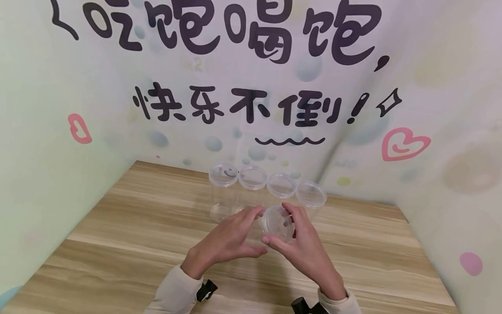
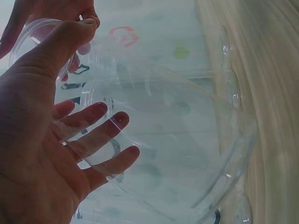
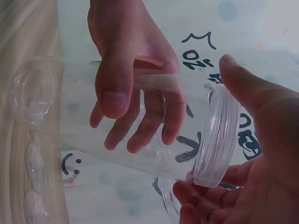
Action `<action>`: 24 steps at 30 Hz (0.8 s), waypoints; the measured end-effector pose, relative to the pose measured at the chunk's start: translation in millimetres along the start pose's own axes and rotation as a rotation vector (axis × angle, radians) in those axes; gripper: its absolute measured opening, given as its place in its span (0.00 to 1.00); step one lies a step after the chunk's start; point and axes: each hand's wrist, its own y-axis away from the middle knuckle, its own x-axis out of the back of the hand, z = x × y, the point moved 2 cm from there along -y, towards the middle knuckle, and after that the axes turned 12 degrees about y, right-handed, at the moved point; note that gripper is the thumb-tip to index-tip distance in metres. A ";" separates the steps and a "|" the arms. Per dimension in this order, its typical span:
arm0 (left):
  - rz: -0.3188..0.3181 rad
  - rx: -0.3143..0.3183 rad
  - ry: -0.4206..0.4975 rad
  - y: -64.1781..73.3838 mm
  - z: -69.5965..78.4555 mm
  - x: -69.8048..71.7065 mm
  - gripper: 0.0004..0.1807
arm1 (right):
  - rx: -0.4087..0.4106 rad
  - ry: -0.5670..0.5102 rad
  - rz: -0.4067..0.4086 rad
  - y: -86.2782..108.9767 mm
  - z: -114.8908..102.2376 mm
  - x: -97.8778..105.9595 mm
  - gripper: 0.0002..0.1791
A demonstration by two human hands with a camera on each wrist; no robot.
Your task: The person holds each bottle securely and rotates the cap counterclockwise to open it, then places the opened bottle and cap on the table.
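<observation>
Nearest, at the bottom of the head view, two pale sleeves (image 1: 174,290) come in at seven and five o'clock, each with a black wrist mount (image 1: 206,291) beside its cuff. Beyond them the person's hands flank a clear plastic jar (image 2: 187,135) at about the middle of the view. The right hand (image 1: 303,246), at four o'clock from the jar's round lid (image 1: 276,222), grasps the lid's ridged rim between thumb and fingers. The left hand (image 1: 229,235), at eight o'clock, has its fingers spread and relaxed around the jar's side, gripping nothing; whether they touch the wall cannot be told. The jar is tilted, lid end toward the person; whether its base meets the wood-grain table (image 1: 364,253) is unclear.

Farther off, four lidded clear jars (image 1: 252,178) stand upright in a row near the table's back edge, running from ten to two o'clock of the held jar. Behind them hangs a pale printed backdrop (image 1: 235,74) with black Chinese lettering (image 1: 247,104) at twelve o'clock and a pink heart (image 1: 405,159) at two.
</observation>
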 end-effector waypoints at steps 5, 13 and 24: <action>0.001 -0.001 -0.001 0.9 -0.9 0.4 0.45 | 0.073 -0.005 0.022 0.3 1.1 0.8 0.42; -0.028 0.022 0.021 0.4 -0.7 0.8 0.46 | 0.127 0.025 0.005 -0.3 1.7 5.0 0.45; -0.059 0.056 0.037 0.6 -0.5 1.5 0.46 | 0.160 0.028 -0.014 -1.5 2.4 7.6 0.45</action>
